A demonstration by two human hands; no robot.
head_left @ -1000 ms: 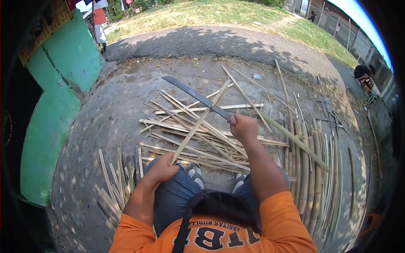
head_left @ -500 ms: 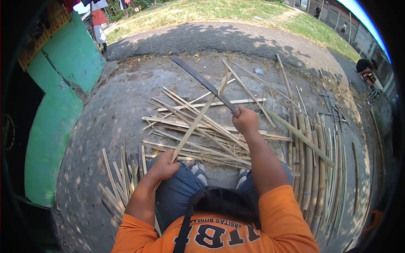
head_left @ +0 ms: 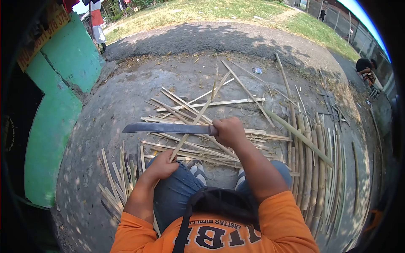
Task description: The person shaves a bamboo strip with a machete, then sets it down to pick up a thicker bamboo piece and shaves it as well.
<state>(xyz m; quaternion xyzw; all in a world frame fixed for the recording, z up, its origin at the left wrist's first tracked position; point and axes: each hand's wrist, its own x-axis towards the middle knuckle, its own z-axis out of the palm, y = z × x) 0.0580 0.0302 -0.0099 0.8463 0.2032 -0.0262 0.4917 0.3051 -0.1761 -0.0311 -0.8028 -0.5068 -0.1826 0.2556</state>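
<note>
My right hand (head_left: 229, 130) is closed round the handle of a machete (head_left: 166, 128). Its long dark blade lies level, pointing left, and crosses over a split bamboo strip (head_left: 179, 146) in this view. That strip is gripped low down by my left hand (head_left: 163, 165), which rests by my left knee. From there the strip slants away up and to the right, while its near end runs back beside my leg. Beneath the blade and beyond my feet, a loose pile of split bamboo strips (head_left: 211, 104) lies crisscrossed on the ground.
Bamboo poles (head_left: 308, 168) lie side by side at my right, with a greenish pole (head_left: 301, 137) slanting across them. More strips (head_left: 114, 177) lie at left, near a green wall (head_left: 52, 147). A person (head_left: 365, 67) crouches at the far right. A road (head_left: 211, 40) runs ahead.
The machete has swung from pointing up and away to lying level toward the left. My right hand came slightly down and left; the strip's far part shifted a little left.
</note>
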